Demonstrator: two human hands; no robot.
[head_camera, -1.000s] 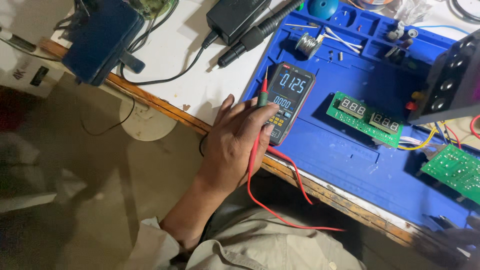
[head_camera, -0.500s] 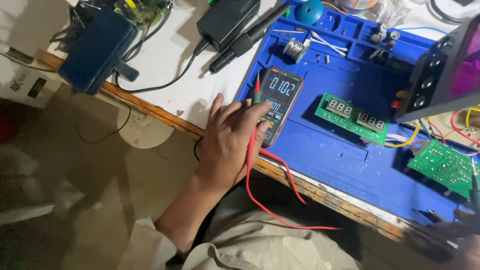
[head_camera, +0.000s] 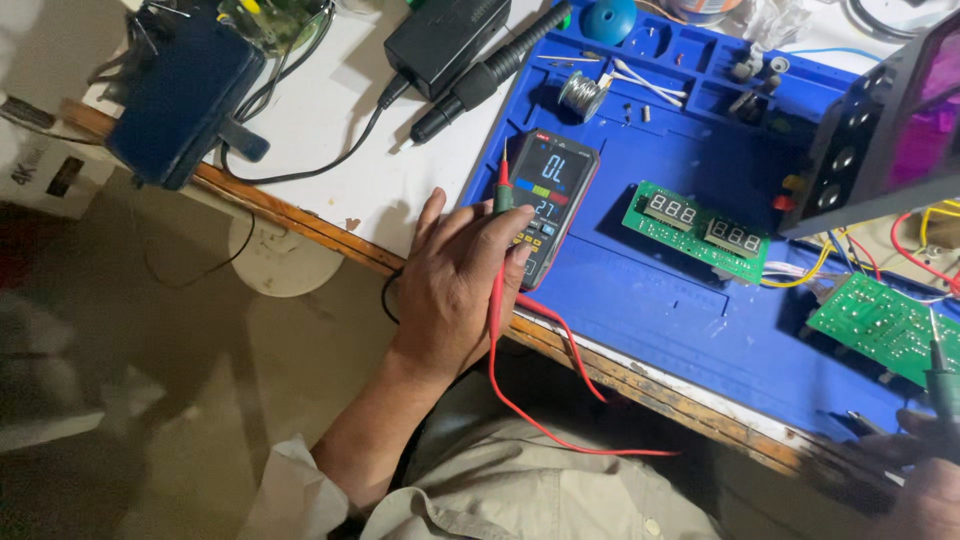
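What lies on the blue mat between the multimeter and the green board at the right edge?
In the head view, a green display board lies between the multimeter and the green board.

Lit multimeter screen (head_camera: 553, 170) on blue mat (head_camera: 650, 310)

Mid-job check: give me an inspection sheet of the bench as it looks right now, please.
Surface: blue work mat on a white bench top with a worn wooden edge.
Job's things: multimeter lit, lying on the mat; red probe across it; two green circuit boards.
Clutter: solder spool, small parts in the mat's trays.
Grippers: left hand rests on the multimeter, red probe between its fingers; right hand holds a dark probe at the right board.
Cables: red lead hangs off the edge; black adapter cord.
Surroundings: dim floor below.
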